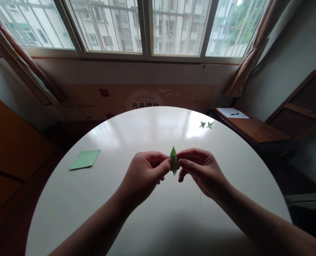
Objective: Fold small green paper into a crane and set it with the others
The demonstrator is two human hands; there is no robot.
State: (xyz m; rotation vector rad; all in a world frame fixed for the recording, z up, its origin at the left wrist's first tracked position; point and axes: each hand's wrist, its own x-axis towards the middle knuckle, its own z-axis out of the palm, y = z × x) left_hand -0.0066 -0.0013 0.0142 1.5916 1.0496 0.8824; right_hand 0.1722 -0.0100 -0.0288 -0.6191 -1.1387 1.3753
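Observation:
A small green folded paper (173, 159), a narrow diamond with points at top and bottom, is held upright over the table between both hands. My left hand (150, 167) pinches its left edge between thumb and forefinger, the other fingers curled beneath. On the opposite edge, my right hand (200, 165) grips it with thumb and forefinger, its lower fingers loosely bent. Two little green origami cranes (206, 124) sit at the far right of the table. To the left lies a stack of square green paper (85, 159).
The round white table (115, 137) reaches toward a wall under a window (144, 28). Right of it stands a brown wooden side table (267, 129) with a white sheet (231, 112) and a dark pen (235, 114). Orange-brown furniture (11, 142) is at the left.

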